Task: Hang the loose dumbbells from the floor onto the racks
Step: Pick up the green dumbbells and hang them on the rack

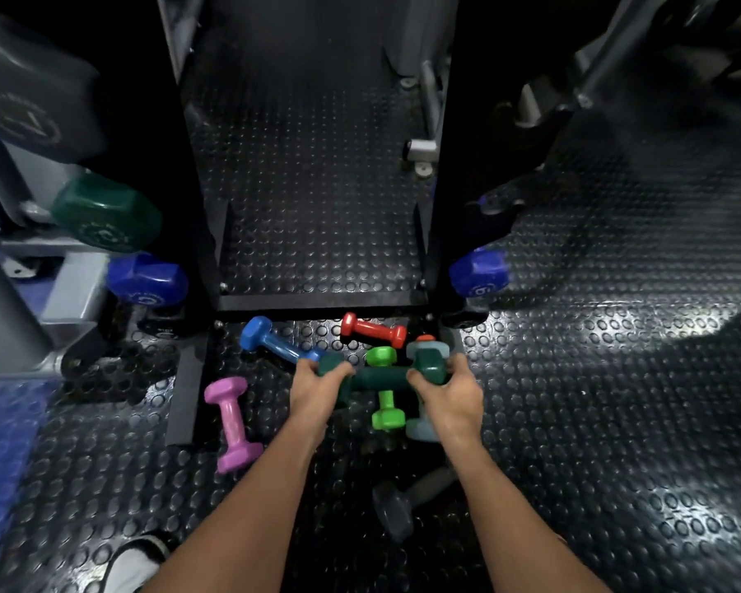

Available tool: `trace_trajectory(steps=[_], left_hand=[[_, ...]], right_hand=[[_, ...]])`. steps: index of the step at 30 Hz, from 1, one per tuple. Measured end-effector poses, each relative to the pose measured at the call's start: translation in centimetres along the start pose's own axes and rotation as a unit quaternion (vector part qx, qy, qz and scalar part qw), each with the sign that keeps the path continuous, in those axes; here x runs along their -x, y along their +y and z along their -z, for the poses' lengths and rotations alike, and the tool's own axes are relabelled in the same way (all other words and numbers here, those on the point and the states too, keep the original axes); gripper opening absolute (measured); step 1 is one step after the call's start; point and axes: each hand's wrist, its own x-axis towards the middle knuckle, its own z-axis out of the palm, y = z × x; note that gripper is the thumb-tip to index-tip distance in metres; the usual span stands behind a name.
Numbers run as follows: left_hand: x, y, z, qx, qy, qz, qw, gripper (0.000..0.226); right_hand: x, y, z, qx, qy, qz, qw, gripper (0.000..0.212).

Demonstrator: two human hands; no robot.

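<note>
Over studded rubber flooring (pixel 574 421), left hand (pixel 315 389) and right hand (pixel 450 395) grip a glossy dark-green hex dumbbell (pixel 379 378).

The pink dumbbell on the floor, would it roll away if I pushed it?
Probably not far. The pink dumbbell has flat-sided ends, so it would likely rock and stop instead of rolling. It looks stiff and solid, probably heavy for its size. Its smooth coating might feel slightly slippery, and the studded floor should help hold it still.
</note>
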Motion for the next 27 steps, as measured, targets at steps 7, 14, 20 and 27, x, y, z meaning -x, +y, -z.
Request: trace_trajectory(steps=[7,14,20,27], left_hand=[[1.1,7.8,-4.1,-0.041,-0.06,-0.092,0.993,0.05],[2.6,11.7,-5.8,-0.052,-0.168,-0.111,0.978,0.079],[5.3,13.2,-6.8,-0.119,-0.268,-0.144,0.945,0.064],[8.8,16.2,-10.0,-0.168,-0.323,-0.223,0.904,0.065]], right_hand=[[-3.2,-5.5,5.7,-0.191,0.082,0.054,0.977,0.033],[-4.9,-7.2,10.4,-0.242,0.077,0.028,0.967,0.036],[-4.9,-7.7,14.7,-0.274,0.082,0.026,0.958,0.041],[-6.7,-10.3,22.2,-0.359,0.032,0.005,0.933,0.015]])
